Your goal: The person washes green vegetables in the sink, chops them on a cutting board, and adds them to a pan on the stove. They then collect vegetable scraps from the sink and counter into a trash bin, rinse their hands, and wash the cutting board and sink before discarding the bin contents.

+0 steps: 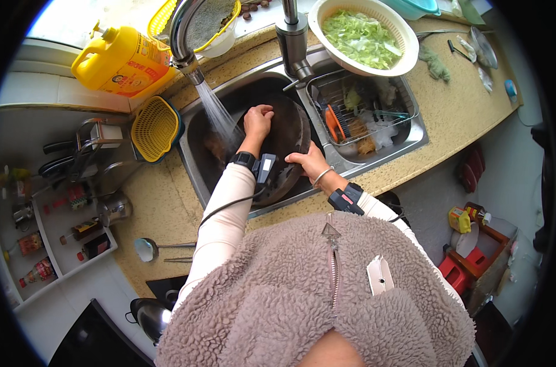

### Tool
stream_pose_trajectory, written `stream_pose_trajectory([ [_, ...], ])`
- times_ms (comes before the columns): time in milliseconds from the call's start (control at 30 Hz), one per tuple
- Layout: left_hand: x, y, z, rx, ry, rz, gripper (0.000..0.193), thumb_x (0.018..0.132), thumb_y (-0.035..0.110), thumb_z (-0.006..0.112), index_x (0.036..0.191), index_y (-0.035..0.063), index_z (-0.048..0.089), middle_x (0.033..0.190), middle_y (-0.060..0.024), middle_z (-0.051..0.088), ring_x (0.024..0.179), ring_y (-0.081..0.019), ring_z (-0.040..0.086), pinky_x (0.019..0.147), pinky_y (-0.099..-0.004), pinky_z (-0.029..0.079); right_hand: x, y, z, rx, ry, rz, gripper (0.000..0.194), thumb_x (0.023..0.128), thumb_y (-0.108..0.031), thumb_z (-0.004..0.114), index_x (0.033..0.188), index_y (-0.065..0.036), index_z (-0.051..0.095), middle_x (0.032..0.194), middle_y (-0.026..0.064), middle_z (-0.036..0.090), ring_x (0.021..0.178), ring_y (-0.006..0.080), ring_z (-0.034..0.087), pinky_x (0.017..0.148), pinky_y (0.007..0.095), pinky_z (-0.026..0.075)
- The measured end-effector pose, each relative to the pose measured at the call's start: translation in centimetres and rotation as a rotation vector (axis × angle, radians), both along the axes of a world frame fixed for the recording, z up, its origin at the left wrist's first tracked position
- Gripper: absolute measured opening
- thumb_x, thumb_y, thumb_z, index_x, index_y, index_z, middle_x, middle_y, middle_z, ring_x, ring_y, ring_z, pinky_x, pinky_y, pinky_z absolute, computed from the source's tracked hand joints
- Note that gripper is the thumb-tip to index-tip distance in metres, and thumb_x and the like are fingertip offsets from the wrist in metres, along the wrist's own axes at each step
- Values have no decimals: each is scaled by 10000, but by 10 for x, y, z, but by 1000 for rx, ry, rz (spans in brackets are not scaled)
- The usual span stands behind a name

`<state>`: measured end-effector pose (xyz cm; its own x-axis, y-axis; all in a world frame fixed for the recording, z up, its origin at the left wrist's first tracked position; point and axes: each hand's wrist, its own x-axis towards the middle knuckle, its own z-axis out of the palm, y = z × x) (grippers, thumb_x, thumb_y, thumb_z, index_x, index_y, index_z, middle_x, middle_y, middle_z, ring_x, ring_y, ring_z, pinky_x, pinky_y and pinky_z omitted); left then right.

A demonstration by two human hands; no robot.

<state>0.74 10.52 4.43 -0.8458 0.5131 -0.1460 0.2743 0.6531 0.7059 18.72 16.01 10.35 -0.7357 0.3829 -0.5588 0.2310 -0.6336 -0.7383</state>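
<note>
In the left basin of the stainless steel double sink (196, 176), a large dark round pan (284, 121) is tilted. My right hand (315, 163) grips its near right rim, thumb on top. My left hand (258, 120) is over the pan's inside with its fingers curled; whether it holds anything in them cannot be seen. Water streams from the chrome faucet (188, 69) just left of my left hand and falls into the left basin. A brownish thing (215, 147) lies low in that basin, blurred by the water.
A wire rack (408, 98) with an orange-handled brush (335, 123) spans the right basin. Behind it stands a white colander (408, 46) of shredded greens. A yellow jug (122, 62) and a yellow basket (155, 130) are at the left. A ladle (145, 250) lies on the near left counter.
</note>
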Motion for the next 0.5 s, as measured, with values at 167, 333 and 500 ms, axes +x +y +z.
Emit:
stream_pose_trajectory([
  [167,-10,-30,-26,71,-217,-23,107,722,129,652,803,62,673,719,-70,654,659,-184,625,630,-298,494,0,3,3,-26,-6,6,414,627,27,636,1025,7,524,870,70,609,774,164,590,689,283,490],
  [333,-31,-83,-28,768,-1059,1007,203,852,63,461,993,-48,557,935,-141,605,813,-260,598,720,-345,527,0,3,-2,-45,-28,-3,421,627,18,643,1031,5,525,883,78,610,779,171,591,691,282,489],
  [500,-13,-61,11,665,-1150,388,323,900,122,369,1141,-46,504,1066,-161,586,1013,-297,546,901,-400,429,-3,3,-10,31,26,-7,456,620,18,650,1055,17,514,912,90,613,809,186,591,716,289,487],
])
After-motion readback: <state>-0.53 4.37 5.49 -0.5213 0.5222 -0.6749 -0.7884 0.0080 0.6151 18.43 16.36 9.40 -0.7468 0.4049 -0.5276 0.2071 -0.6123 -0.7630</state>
